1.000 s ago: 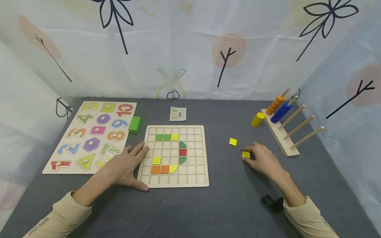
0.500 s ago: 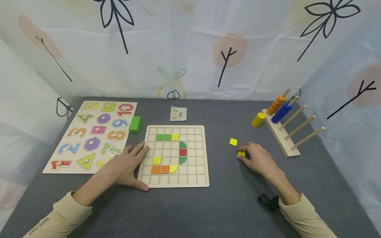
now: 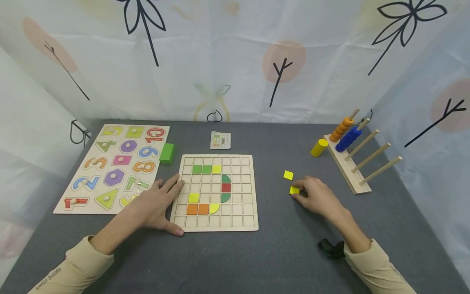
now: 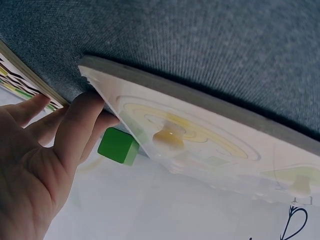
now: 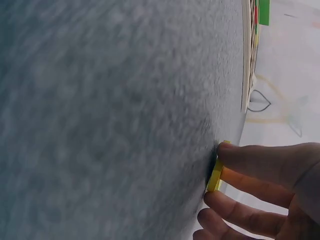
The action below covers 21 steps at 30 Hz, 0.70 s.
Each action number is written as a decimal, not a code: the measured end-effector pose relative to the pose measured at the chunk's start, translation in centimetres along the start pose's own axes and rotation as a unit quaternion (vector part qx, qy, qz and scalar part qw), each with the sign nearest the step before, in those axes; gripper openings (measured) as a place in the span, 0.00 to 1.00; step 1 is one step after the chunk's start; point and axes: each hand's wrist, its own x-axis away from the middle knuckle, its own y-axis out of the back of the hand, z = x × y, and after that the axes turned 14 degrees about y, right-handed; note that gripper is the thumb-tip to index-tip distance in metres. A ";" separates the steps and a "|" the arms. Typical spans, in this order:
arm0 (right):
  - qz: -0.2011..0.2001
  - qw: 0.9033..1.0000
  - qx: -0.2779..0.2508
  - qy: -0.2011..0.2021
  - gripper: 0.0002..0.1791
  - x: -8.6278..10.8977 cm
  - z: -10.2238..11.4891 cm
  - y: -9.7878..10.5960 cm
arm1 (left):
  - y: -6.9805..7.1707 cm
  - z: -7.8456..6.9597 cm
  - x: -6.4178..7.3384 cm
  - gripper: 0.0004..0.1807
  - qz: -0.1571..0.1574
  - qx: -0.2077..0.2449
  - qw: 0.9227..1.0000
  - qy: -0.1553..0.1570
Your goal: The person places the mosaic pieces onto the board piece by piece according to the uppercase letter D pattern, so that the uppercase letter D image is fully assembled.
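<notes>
My right hand [image 3: 318, 197] pinches a small yellow square tile [image 3: 294, 190] between thumb and fingers, low over the table right of the grid board. The right wrist view shows the same yellow tile [image 5: 215, 175] edge-on, close to the cloth. Just beyond it lies a second yellow tile [image 3: 288, 175]. With fingers spread, my left hand [image 3: 156, 206] rests along the left edge of the wooden grid board [image 3: 242, 220]. Green, yellow, red and orange pieces sit in several of the board's cells, some square, some with a rounded side.
A number-and-shape puzzle board [image 3: 110, 163] lies left, a green block [image 3: 167, 154] at its right edge. Behind the grid board is a small pattern card [image 3: 220, 140]. At right stand a peg rack [image 3: 346, 167] with orange and blue beads and a yellow cylinder [image 3: 319, 147].
My right hand has slid slightly left with the pinched yellow tile, bringing it nearer the other yellow tile. The left hand stays at the board's edge.
</notes>
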 end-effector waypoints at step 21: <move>-0.003 0.994 0.000 0.108 0.13 -4.4 5.7 -1.1 | 0.2 -0.2 0.1 0.75 -0.003 -0.010 1.000 -0.006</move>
